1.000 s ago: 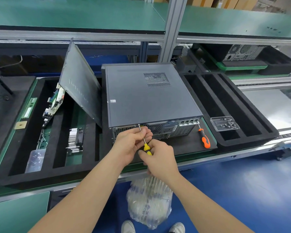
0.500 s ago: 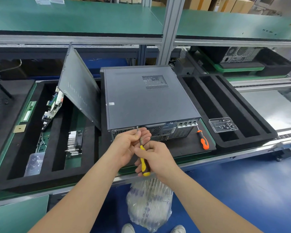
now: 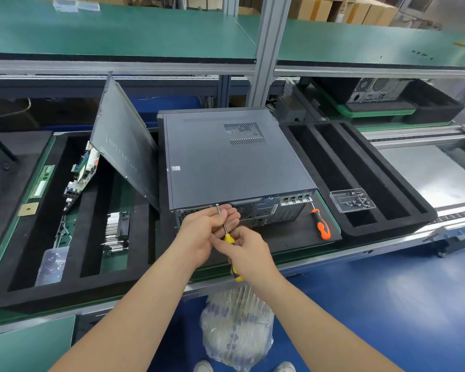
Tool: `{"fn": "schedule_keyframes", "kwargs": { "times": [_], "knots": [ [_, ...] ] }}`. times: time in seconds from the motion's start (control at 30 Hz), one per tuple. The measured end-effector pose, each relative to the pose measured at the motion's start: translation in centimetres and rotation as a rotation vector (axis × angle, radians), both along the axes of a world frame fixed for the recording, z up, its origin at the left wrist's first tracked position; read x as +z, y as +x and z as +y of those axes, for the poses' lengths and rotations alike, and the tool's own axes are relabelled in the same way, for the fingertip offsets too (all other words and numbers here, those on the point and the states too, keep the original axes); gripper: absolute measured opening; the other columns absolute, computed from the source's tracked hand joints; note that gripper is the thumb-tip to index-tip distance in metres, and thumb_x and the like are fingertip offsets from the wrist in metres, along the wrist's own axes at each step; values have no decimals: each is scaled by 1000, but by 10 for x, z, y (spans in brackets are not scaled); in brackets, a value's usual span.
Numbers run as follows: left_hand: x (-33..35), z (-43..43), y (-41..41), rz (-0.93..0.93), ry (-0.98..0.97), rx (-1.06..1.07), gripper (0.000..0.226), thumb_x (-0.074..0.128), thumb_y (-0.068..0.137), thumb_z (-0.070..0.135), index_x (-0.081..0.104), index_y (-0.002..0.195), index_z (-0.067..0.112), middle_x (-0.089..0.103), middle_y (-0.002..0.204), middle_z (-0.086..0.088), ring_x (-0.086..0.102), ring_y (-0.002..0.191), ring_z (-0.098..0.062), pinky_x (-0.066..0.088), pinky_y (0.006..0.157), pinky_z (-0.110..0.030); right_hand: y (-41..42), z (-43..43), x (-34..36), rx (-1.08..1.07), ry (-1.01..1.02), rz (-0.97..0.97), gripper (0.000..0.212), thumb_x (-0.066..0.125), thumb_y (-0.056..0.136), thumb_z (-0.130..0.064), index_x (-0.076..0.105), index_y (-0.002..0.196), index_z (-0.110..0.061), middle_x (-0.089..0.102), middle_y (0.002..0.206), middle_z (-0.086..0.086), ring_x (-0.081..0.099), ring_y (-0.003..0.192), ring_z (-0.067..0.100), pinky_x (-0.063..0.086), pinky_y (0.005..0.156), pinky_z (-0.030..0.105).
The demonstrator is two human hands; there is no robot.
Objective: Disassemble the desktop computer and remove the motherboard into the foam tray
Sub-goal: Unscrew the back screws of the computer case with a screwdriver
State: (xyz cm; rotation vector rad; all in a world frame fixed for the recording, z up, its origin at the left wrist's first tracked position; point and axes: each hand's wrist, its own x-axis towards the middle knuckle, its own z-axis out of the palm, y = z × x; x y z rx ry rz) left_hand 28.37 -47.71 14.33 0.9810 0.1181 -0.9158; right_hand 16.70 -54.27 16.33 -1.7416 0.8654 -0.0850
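Nearest us, a clear plastic bag (image 3: 236,326) stands on the blue floor. Above it we see the right hand (image 3: 249,253) curled round the handle of the yellow screwdriver (image 3: 229,238), while the left hand (image 3: 204,232) pinches its metal shaft. The tool's long axis runs away from us, tilted slightly left. Its tip points at the rear face of the desktop computer (image 3: 234,162).

The computer lies flat on the table (image 3: 373,252) with its rear ports facing us and its long axis running away. An orange screwdriver (image 3: 322,226) lies just beside its near right corner.

In the left foam tray (image 3: 24,294) we find a circuit board (image 3: 83,167) on edge, a heatsink (image 3: 117,229) and a small clear bag (image 3: 51,264). A side panel (image 3: 124,146) leans between that tray and the computer. The right foam tray (image 3: 387,226) holds a clear box of screws (image 3: 350,201).
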Motion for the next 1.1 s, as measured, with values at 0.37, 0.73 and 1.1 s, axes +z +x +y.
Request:
{"fn": "schedule_keyframes", "kwargs": {
  "times": [0.37,0.73,1.1],
  "knots": [
    [-2,4,6,48,-76,-70,24,51,101,-6,66,119,-10,74,115,-24,75,106,-32,62,76,-27,-19,-19,7,122,828,-126,29,60,103,-25,70,114,0,74,100,19,74,81,24,61,64,36],
    [-2,8,6,-41,-3,-75,22,57,100,0,70,117,-5,76,111,-21,75,103,-31,62,77,-30,8,10,9,48,-549,159,24,69,83,-22,48,89,-31,66,87,-4,63,84,25,56,74,40],
    [-2,0,4,1,-9,-28,21,53,99,-11,68,114,-10,76,108,-23,76,100,-32,62,74,-27,-7,-12,4,19,771,6,36,61,97,-44,69,98,-9,61,77,5,57,63,20,52,61,33]
  ]
}}
